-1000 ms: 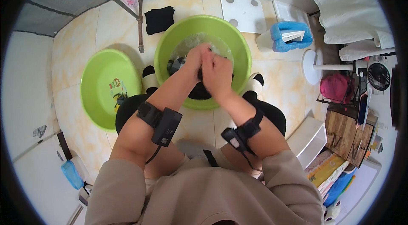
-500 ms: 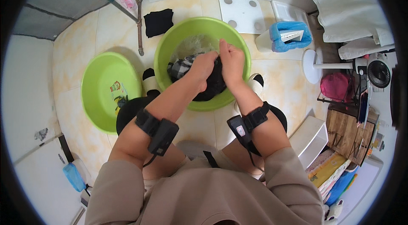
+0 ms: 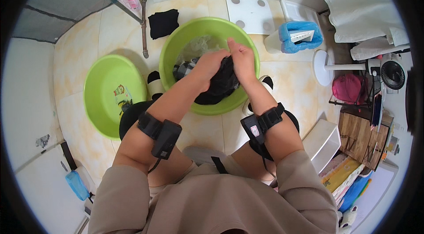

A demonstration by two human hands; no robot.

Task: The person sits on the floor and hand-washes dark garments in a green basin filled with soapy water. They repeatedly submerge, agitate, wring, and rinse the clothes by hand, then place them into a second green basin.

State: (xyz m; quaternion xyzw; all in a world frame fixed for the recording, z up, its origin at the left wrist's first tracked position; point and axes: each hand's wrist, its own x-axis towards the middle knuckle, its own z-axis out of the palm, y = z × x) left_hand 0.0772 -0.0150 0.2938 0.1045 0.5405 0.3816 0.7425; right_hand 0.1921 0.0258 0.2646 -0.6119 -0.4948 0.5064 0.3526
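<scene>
Both hands are over a large green basin [image 3: 164, 59] on the floor between my feet. My left hand [image 3: 212, 67] is closed on a black garment [image 3: 223, 83], its fingers mostly hidden from above. Close beside it, my right hand [image 3: 242, 62] grips the same dark cloth, thumb uppermost. The black cloth hangs in folds below both hands into the basin. Behind my left wrist lies a black-and-white checked cloth [image 3: 183, 70]. Suds or cloudy water [image 3: 198, 45] show at the basin's far side.
A second green basin [image 3: 99, 97] at the left holds a small dark and yellow item. Folded black cloth [image 3: 163, 23] lies beyond. A white scale [image 3: 251, 13], a blue-lined bin [image 3: 301, 37] and a fan [image 3: 393, 75] are on the right. A white shelf [image 3: 322, 143] stands near my right knee.
My hands still grip the black garment, and more of its folds now show between and below them. My left hand has shifted slightly, and the right forearm has turned a little.
</scene>
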